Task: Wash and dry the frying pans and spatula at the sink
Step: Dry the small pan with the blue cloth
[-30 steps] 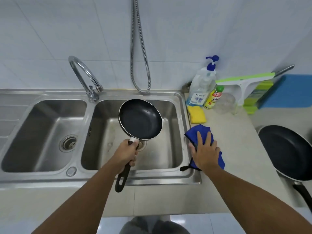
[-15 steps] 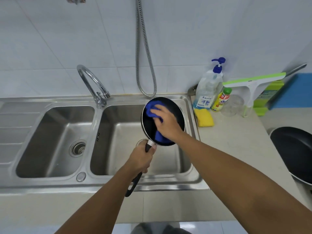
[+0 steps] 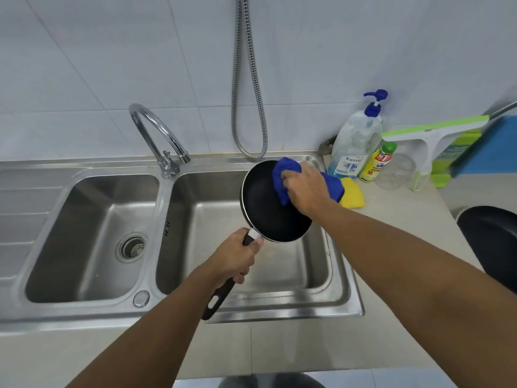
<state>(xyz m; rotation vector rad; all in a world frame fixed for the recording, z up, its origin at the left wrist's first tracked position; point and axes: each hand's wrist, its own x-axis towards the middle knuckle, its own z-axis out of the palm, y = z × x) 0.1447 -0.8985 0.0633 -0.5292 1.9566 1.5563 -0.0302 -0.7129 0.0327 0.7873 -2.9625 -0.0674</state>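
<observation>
A small black frying pan (image 3: 263,208) with a silver rim hangs tilted over the right basin of the steel sink (image 3: 347,292). My left hand (image 3: 233,260) grips its black handle close to the pan body. My right hand (image 3: 306,189) holds a bunched blue cloth (image 3: 282,172) against the pan's upper right inner side. A second, larger black frying pan (image 3: 492,245) lies on the counter at the right edge, partly cut off. No spatula is in view.
A chrome tap (image 3: 159,135) stands between the basins; a shower hose (image 3: 246,107) hangs on the tiled wall. Behind the sink's right corner are a soap pump bottle (image 3: 355,144), a small yellow bottle (image 3: 376,162), a yellow sponge (image 3: 354,196) and a green-white squeegee (image 3: 430,141).
My right hand lifted the blue cloth from the counter, brought it into the pan, then slid it to the pan's upper right. The pan shifted right over the basin.
</observation>
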